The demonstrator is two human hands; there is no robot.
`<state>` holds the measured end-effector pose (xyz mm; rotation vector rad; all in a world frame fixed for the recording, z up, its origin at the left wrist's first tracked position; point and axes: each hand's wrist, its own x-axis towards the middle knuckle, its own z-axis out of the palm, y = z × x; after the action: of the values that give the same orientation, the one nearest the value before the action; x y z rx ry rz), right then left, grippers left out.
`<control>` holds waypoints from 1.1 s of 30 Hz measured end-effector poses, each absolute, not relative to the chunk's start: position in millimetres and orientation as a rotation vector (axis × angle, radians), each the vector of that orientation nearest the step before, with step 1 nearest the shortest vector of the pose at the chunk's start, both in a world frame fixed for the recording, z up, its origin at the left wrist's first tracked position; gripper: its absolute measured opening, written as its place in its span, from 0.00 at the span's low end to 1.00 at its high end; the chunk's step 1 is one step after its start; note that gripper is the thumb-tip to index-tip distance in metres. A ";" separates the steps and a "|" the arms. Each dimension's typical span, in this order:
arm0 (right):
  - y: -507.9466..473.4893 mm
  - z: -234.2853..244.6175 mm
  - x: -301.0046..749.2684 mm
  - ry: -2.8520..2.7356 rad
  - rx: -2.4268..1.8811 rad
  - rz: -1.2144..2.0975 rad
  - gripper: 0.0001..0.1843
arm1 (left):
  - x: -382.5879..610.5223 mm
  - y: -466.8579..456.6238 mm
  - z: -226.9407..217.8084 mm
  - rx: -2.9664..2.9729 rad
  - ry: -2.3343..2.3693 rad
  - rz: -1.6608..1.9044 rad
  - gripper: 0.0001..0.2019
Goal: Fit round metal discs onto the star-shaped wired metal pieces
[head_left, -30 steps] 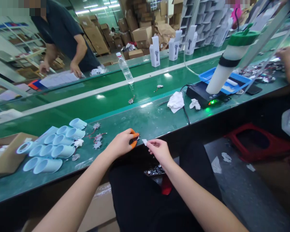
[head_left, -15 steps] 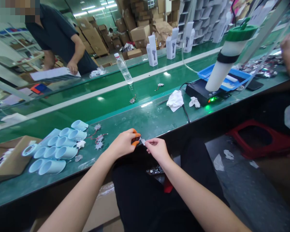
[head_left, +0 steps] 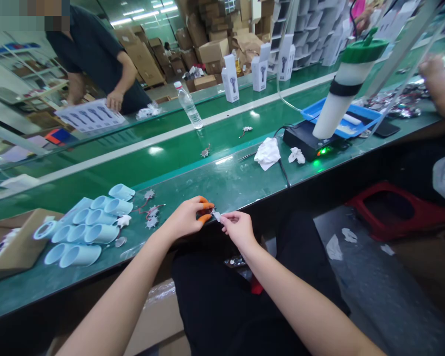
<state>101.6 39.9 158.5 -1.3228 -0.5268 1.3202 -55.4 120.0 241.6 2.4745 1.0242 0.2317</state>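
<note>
A green assembly bench (head_left: 222, 183) is stretching across a warehouse of stacked cardboard cartons (head_left: 211, 52); a blue plastic tray (head_left: 319, 106) is holding white strips, and pale blue plastic sleeves (head_left: 100, 233) are lying at left. The left hand (head_left: 185, 217) is pinching a small dark part (head_left: 209, 212) between orange-capped fingertips (head_left: 206, 204); the right hand (head_left: 239, 230) is pinching a small white tab (head_left: 217, 216) against it, just off the bench's front edge.

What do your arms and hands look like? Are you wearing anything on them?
Both arms are bare, with no sleeves on the left forearm or the right forearm. The left hand wears orange finger cots, little rubber finger covers, on two fingertips. The right hand shows no finger covers.
</note>
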 end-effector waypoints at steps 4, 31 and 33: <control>35.5 159.1 100.9 -0.645 -1.388 1.247 0.09 | -55.1 118.3 241.8 2.516 1.018 0.209 0.15; 42.0 183.8 118.0 -0.819 -1.434 1.280 0.07 | -74.4 134.2 226.8 2.146 1.064 0.336 0.19; 43.7 185.6 118.4 -0.779 -1.418 1.328 0.06 | -73.6 133.8 226.3 2.179 1.050 0.350 0.18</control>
<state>118.4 43.7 185.6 -1.4178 -0.7794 1.3278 -73.6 133.8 226.3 2.1786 1.0499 0.3497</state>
